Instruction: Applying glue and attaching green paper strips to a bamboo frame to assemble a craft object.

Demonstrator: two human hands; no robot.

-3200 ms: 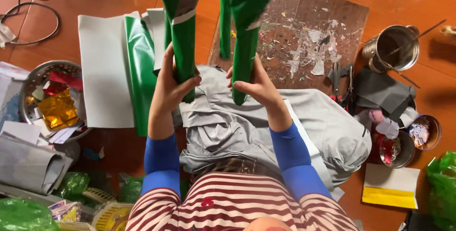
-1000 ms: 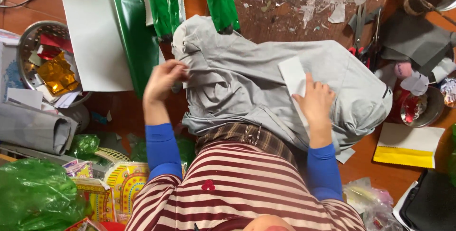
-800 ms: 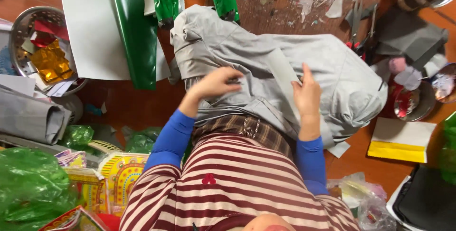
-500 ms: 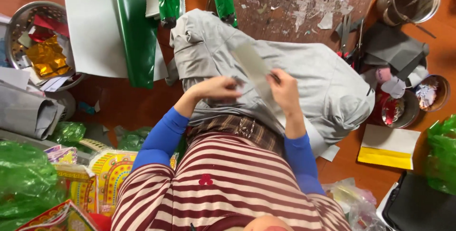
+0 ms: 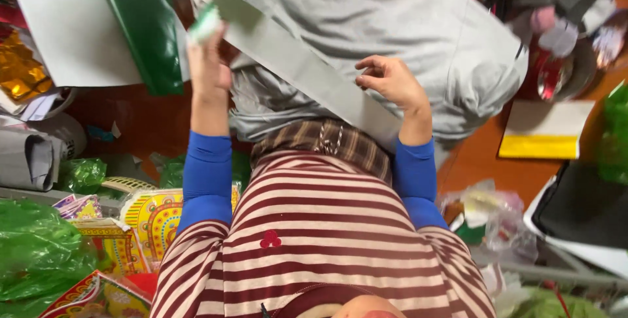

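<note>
Left hand (image 5: pixel 208 63): raised over the lap, fingers closed on the upper end of a long grey paper strip (image 5: pixel 307 72); a small pale green scrap (image 5: pixel 205 22) sits at the fingertips, motion-blurred, so whether it is pinched with the strip or apart from it cannot be told.

Right hand (image 5: pixel 391 82): fingers loosely curled, thumb and fingertips resting on the strip's lower stretch, near its edge.

Grey paper strip: runs diagonally from upper left to lower right across the person's lap, above grey trousers (image 5: pixel 405 43); its lower end passes behind the right forearm.

Clothing: red-and-white striped top (image 5: pixel 314 239) with blue sleeves (image 5: pixel 207 174), checked waistband beneath the strip.

Surroundings, left: white sheet (image 5: pixel 62 27) beside a glossy green sheet (image 5: pixel 140 27) on the reddish floor; gold foil packet (image 5: pixel 19 72); green plastic bag (image 5: pixel 36 256); colourful printed paper goods (image 5: pixel 154 216).

Surroundings, right: yellow-and-white pad (image 5: pixel 546 131), well apart from the hands; crumpled clear plastic bag (image 5: pixel 490 216); black bag (image 5: pixel 582 210).
</note>
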